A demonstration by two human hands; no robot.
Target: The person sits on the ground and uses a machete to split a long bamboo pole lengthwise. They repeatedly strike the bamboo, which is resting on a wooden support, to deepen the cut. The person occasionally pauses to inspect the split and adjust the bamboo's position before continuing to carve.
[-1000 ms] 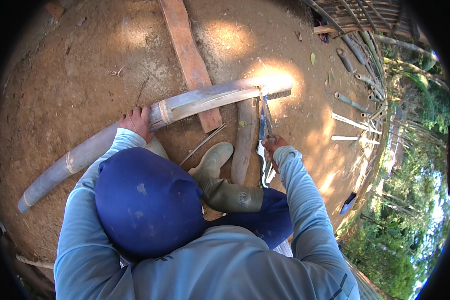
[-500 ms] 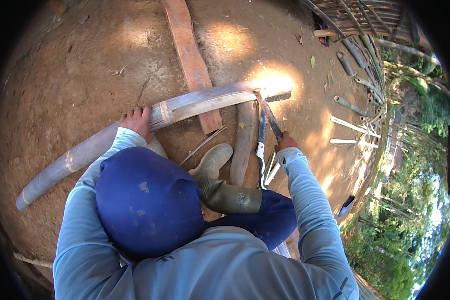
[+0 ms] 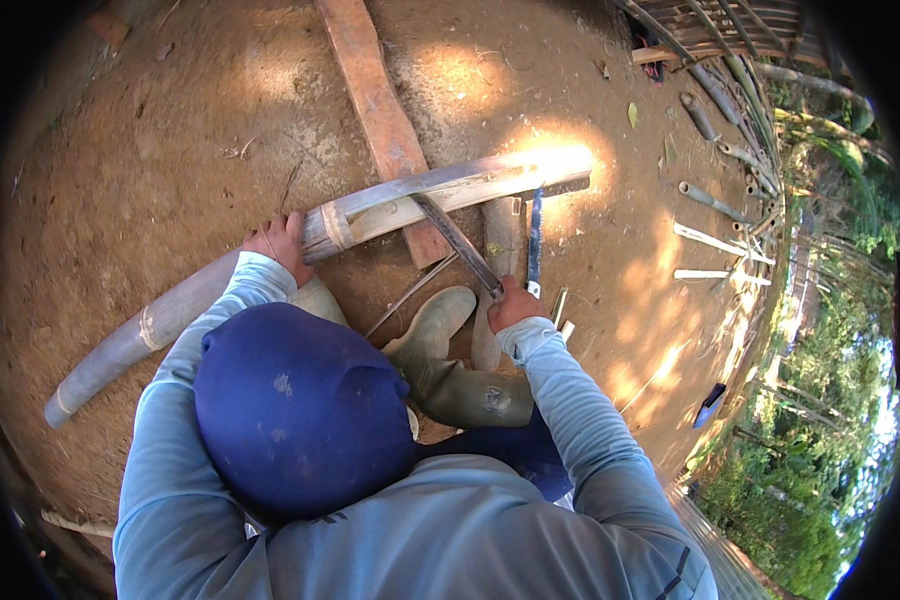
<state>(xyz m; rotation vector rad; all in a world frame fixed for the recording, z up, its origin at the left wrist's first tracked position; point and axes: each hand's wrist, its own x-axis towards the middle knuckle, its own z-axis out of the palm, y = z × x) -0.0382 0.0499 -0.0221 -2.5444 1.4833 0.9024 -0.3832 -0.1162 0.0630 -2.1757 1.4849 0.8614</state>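
A long grey bamboo pole [image 3: 390,205] lies slantwise on the bare earth, crossing a reddish wooden plank [image 3: 375,95]. My left hand [image 3: 282,243] presses on the pole just left of a node. My right hand [image 3: 513,303] grips the handle of a machete [image 3: 457,243]. Its blade slants up and to the left, and its tip meets the pole beside the plank. A thin dark blue strip [image 3: 535,240] stands just right of the blade. My olive rubber boot [image 3: 440,345] rests on the ground below the pole, next to a short log [image 3: 500,235].
Cut bamboo pieces and split strips [image 3: 715,205] lie scattered at the right, beside a bamboo fence [image 3: 740,50]. Green bushes [image 3: 820,430] fill the far right. A thin stick [image 3: 410,295] lies by the boot. My blue cap [image 3: 295,405] hides the ground near me.
My right hand has swung the machete from upright near the pole's sunlit right end to a leftward slant, its tip now at the pole by the plank. My left hand stays put.
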